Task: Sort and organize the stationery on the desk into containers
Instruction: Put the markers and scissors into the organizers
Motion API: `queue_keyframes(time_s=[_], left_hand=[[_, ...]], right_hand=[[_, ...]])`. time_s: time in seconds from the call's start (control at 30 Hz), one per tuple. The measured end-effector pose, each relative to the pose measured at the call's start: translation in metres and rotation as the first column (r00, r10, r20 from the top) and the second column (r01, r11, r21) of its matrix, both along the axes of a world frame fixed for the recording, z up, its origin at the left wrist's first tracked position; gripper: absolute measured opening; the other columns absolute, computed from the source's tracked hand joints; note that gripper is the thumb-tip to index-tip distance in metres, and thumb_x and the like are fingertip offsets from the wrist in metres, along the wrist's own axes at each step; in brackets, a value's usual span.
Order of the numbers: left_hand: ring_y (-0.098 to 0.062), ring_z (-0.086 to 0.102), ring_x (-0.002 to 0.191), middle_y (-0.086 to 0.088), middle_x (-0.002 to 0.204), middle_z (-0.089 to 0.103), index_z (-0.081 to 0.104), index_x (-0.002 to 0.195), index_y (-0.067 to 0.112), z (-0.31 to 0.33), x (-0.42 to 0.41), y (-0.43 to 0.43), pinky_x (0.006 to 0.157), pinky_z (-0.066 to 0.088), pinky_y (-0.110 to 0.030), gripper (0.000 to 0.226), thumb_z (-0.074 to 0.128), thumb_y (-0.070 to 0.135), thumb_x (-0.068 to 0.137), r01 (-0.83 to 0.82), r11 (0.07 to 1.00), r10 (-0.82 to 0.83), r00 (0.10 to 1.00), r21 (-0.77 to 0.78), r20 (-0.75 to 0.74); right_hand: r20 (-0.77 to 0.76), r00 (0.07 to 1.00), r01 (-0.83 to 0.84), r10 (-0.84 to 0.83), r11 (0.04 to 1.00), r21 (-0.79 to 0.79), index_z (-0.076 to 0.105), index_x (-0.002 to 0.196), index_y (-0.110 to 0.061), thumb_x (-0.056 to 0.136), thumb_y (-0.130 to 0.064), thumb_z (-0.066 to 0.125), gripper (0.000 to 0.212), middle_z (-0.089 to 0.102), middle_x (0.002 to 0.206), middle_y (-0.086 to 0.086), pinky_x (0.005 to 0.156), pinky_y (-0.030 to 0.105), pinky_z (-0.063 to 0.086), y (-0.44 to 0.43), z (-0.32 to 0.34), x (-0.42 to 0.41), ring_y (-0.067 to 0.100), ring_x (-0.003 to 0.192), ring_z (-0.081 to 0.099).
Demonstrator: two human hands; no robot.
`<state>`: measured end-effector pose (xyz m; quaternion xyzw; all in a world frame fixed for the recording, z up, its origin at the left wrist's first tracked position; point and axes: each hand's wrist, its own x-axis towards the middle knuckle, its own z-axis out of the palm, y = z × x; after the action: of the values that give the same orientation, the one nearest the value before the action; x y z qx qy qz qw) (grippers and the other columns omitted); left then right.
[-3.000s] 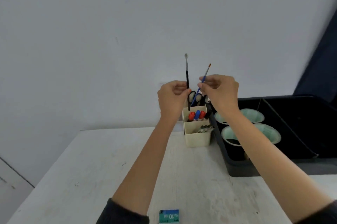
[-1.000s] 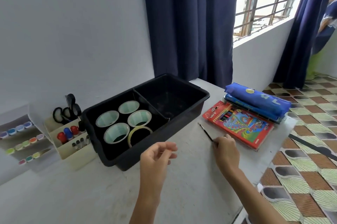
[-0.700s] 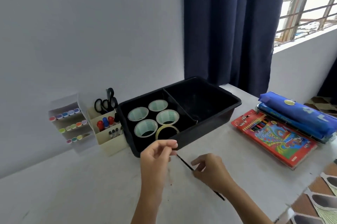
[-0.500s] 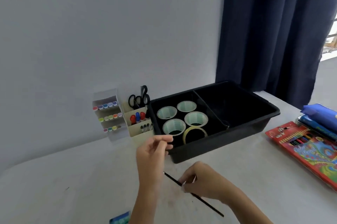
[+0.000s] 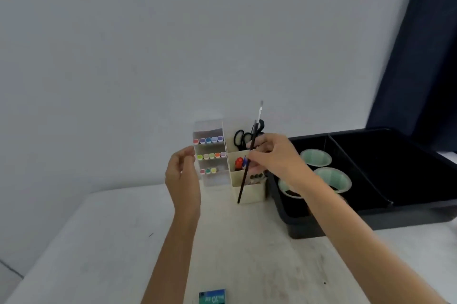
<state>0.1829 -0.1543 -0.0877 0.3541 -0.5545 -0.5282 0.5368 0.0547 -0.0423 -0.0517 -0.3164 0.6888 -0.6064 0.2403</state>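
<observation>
Black thin paintbrush (image 5: 243, 180), lifted from near the white desk's (image 5: 99, 242) right edge, now stood pinched in the right hand (image 5: 274, 155) before the cream plastic organiser (image 5: 254, 195), ready for slotting; left hand (image 5: 181, 177) relaxed, empty.

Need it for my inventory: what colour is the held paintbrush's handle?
Black paintbrush handle, head view.
</observation>
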Motion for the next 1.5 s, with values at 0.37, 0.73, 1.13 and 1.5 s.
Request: queue_keyframes(time_s=[0.37,0.73,1.13,1.5], left_hand=[[-0.01,0.05,0.104,-0.001,0.128,0.054,0.051,0.129,0.016,-0.034,-0.044,-0.074,0.083,0.038,-0.021,0.036,0.035,0.03,0.1,0.156,0.955,-0.209,0.957,0.251,0.202],[-0.002,0.053,0.079,0.0,0.103,0.058,0.055,0.117,0.012,-0.044,-0.053,-0.086,0.05,0.041,0.0,0.032,0.031,0.027,0.102,0.129,0.975,-0.172,0.953,0.179,0.248],[-0.007,0.054,0.086,0.003,0.104,0.055,0.052,0.11,0.018,-0.036,-0.049,-0.087,0.067,0.044,-0.007,0.024,0.033,0.03,0.102,0.161,0.96,-0.224,0.931,0.228,0.287],[-0.022,0.044,0.124,-0.005,0.139,0.044,0.041,0.136,0.018,-0.022,-0.008,-0.061,0.099,0.04,-0.037,0.039,0.045,0.022,0.097,0.093,0.959,-0.189,0.914,0.268,0.36]], right_hand=[[-0.356,0.895,0.26,-0.268,0.963,-0.072,0.063,0.088,-0.002,0.075,0.003,0.066,0.014,0.062,0.067,0.005,0.073,0.032,0.054,-0.105,-0.015,-0.063,0.022,0.069,0.063],[-0.415,0.87,0.249,-0.265,0.964,-0.093,0.054,0.091,-0.008,0.087,-0.006,0.058,0.006,0.06,0.076,0.006,0.07,0.033,0.055,-0.147,-0.016,-0.07,0.024,0.072,0.064],[-0.463,0.884,0.101,0.058,0.945,0.311,0.067,0.088,0.01,0.081,0.0,0.066,0.013,0.068,0.089,0.025,0.08,0.038,0.055,-0.169,-0.038,-0.076,0.034,0.085,0.066],[-0.581,0.797,0.047,0.164,0.943,0.331,0.055,0.124,-0.01,0.079,-0.009,0.07,0.047,0.059,0.114,0.012,0.077,0.026,0.042,-0.119,-0.004,-0.072,0.018,0.092,0.055]])
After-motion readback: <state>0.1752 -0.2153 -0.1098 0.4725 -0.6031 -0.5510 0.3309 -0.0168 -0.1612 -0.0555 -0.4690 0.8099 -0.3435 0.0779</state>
